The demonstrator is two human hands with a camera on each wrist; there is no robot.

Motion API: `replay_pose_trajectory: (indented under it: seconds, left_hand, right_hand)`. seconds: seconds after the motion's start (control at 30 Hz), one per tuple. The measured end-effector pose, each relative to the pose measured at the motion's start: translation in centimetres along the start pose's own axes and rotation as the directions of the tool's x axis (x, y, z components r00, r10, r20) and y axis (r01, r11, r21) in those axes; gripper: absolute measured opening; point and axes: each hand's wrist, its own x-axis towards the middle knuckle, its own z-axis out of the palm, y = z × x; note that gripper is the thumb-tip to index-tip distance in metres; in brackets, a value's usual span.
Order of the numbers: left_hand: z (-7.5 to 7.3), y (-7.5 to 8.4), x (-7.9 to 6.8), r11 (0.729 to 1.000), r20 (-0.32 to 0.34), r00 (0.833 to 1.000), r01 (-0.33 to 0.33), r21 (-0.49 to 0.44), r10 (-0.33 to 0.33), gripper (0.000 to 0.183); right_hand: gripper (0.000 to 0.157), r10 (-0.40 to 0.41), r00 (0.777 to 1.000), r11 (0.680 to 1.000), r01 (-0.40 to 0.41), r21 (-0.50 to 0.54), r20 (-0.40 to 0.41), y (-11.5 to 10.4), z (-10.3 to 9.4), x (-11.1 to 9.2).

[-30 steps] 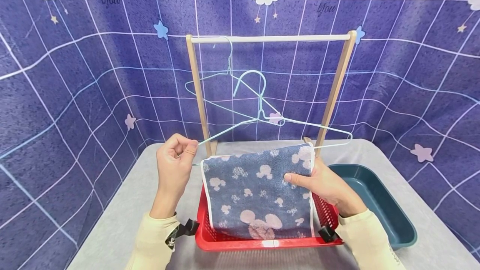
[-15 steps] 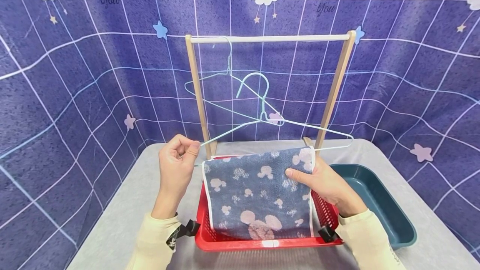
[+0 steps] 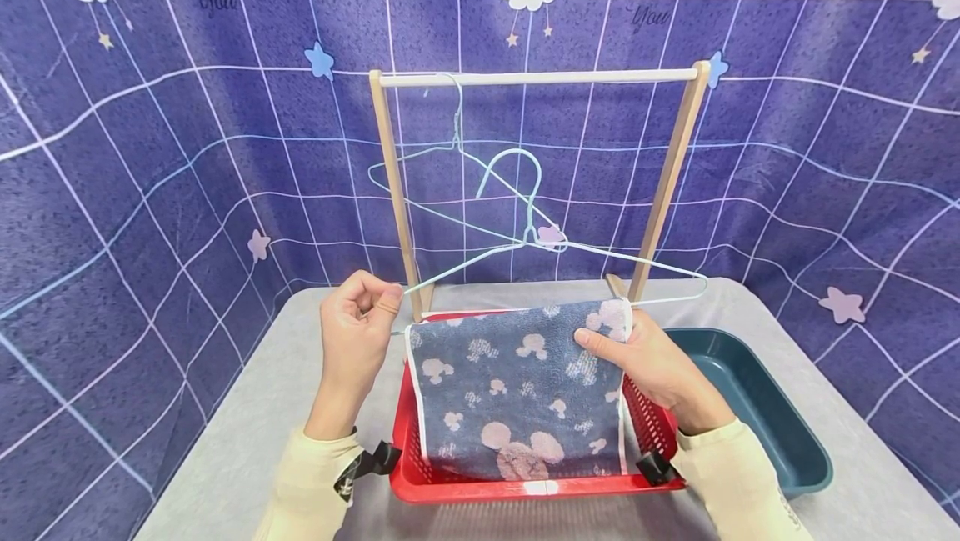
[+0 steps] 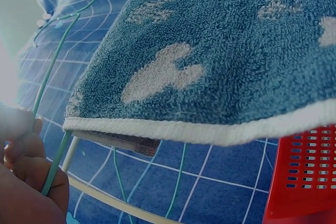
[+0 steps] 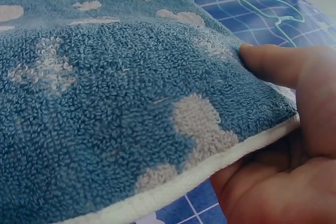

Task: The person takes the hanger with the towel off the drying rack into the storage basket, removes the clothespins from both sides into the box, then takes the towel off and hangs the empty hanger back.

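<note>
A blue-grey towel [image 3: 517, 391] with pale mouse-head shapes and a white edge hangs folded over the lower bar of a light green wire hanger [image 3: 487, 253]. My left hand [image 3: 356, 341] pinches the hanger's left end; the left wrist view shows the green wire [image 4: 55, 166] running through the curled fingers. At the towel's right edge, my right hand [image 3: 667, 370] grips the cloth, thumb in front and fingers behind, as the right wrist view [image 5: 268, 182] also shows. The hanger's hook points up, apart from the rail.
A wooden rack with a white rail [image 3: 540, 77] stands behind, a second green hanger [image 3: 457, 116] hooked near its left end. Beneath the towel sits a red perforated basket [image 3: 547, 488]. A dark teal tub [image 3: 806, 441] lies to the right on the grey tabletop [image 3: 247, 441].
The hanger has shifted slightly right and down, its hook moving with it. The left hand moved a little to the right, and the towel's top edge sank slightly. Both hands keep their hold.
</note>
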Motion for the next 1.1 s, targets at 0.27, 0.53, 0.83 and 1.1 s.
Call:
replay_pose_trajectory:
  seconds: [0.27, 0.53, 0.83, 1.1]
  left_hand:
    - [0.06, -0.18, -0.08, 1.000, 0.012, 1.000, -0.002, 0.004, 0.002, 0.012]
    - [0.07, -0.24, -0.11, 1.000, 0.011, 1.000, 0.010, 0.016, -0.010, 0.012]
    - [0.17, -0.04, -0.02, 1.000, 0.017, 1.000, 0.011, 0.012, -0.011, 0.013]
    - [0.13, -0.05, -0.07, 1.000, 0.010, 1.000, 0.009, 0.020, -0.009, 0.014]
  right_hand:
    - [0.010, 0.001, 0.998, 0.990, -0.010, 0.141, 0.068, 0.20, -0.18, 0.26]
    - [0.013, -0.019, 0.993, 0.963, -0.013, 0.270, 0.115, 0.42, -0.41, 0.32]
    - [0.020, -0.013, 0.996, 0.954, -0.014, 0.299, 0.087, 0.40, -0.39, 0.51]
    - [0.022, -0.026, 0.995, 0.949, -0.005, 0.316, 0.093, 0.49, -0.29, 0.56]
